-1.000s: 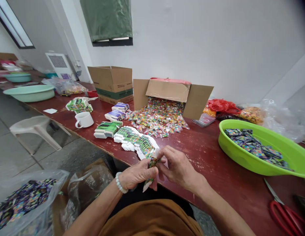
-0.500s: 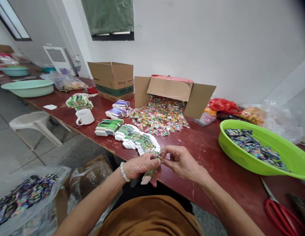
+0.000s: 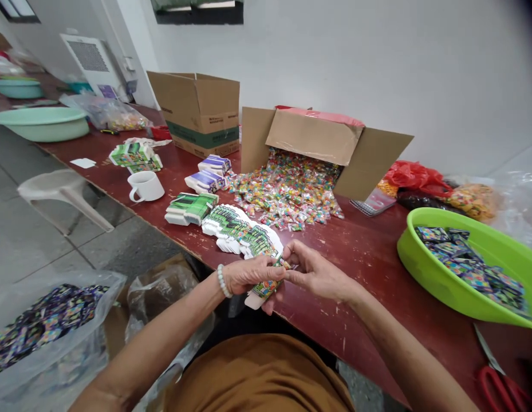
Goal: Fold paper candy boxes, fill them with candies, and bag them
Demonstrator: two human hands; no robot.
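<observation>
My left hand point(image 3: 251, 276) is closed around a small colourful printed carton point(image 3: 264, 288), held at the near edge of the dark red table point(image 3: 355, 257). My right hand point(image 3: 315, 272) pinches the carton's top end with thumb and fingers. Just beyond my hands lies a fanned row of flat green-printed cartons point(image 3: 240, 232). A tipped cardboard box point(image 3: 321, 146) spills several small colourful wrapped sweets point(image 3: 287, 197) onto the table.
A lime green basin point(image 3: 420, 266) with filled cartons stands at the right, red scissors point(image 3: 501, 386) near it. A white mug point(image 3: 146, 186), carton stacks point(image 3: 190, 207), an upright cardboard box point(image 3: 199, 111) and a pale green basin point(image 3: 40, 123) are at the left. A clear bag point(image 3: 42, 326) sits lower left.
Both hands stayed on the carton and drew slightly up toward the table edge. The right hand went from working at the top to pinching it. The camera tilted down and nearer.
</observation>
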